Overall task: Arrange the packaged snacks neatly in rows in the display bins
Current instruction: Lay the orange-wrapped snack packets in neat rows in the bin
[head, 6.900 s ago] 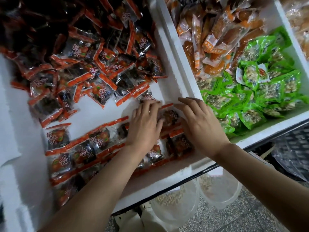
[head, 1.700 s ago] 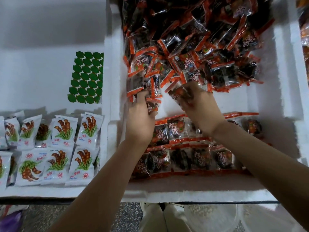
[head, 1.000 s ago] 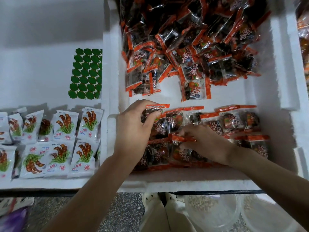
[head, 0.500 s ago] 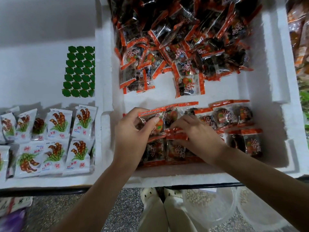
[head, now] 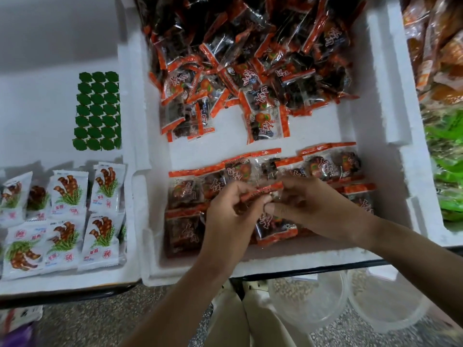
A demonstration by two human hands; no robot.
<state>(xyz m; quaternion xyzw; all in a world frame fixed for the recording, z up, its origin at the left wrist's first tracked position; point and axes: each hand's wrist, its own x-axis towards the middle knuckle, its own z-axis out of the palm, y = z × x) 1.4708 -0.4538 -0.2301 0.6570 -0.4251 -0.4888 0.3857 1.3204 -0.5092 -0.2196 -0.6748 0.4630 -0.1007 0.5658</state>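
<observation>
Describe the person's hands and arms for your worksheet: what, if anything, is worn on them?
The left hand and right hand are bare, with no gloves, and no rings show. The left forearm and right forearm are uncovered to the frame edge. No sleeve, watch or bracelet is in view.

Bare bin floor (head: 226, 145) between loose pile (head: 250, 46) and rows (head: 323, 165) seems passable.

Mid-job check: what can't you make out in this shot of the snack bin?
Head view only.
1. Front rows: middle hidden under left hand and right hand.
2. Held packet, pinched by both hands: motion-blurred, print unreadable.
3. Loose pile: cut off by top edge.
4. Green packets: cut by right edge, blurred.
</observation>
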